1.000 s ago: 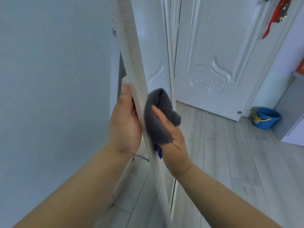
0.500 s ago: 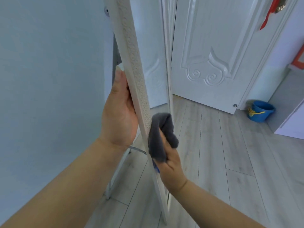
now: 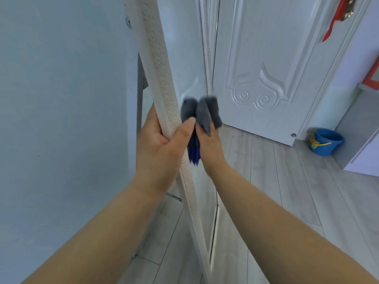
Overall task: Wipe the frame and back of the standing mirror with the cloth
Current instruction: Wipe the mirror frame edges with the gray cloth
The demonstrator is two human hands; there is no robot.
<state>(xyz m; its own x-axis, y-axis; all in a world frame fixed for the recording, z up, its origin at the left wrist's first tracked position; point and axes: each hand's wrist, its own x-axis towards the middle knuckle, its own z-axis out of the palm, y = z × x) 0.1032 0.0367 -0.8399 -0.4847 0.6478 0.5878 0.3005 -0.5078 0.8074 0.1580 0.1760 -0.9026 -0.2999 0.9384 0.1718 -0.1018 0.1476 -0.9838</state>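
Centre-left, my left hand (image 3: 162, 148) is clamped on the white embossed frame (image 3: 160, 74) of the mirror: thumb across the front, fingers hidden behind. The frame slants from top centre to the bottom edge. Just right, my right hand (image 3: 211, 146) grips the grey cloth (image 3: 205, 113) against the glass. Far right, there's a white door (image 3: 266, 58) and a blue bucket (image 3: 325, 141).

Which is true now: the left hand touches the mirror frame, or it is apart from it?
Touching. The head view shows the left hand gripping the mirror frame: the thumb lies across its patterned front and no gap shows.
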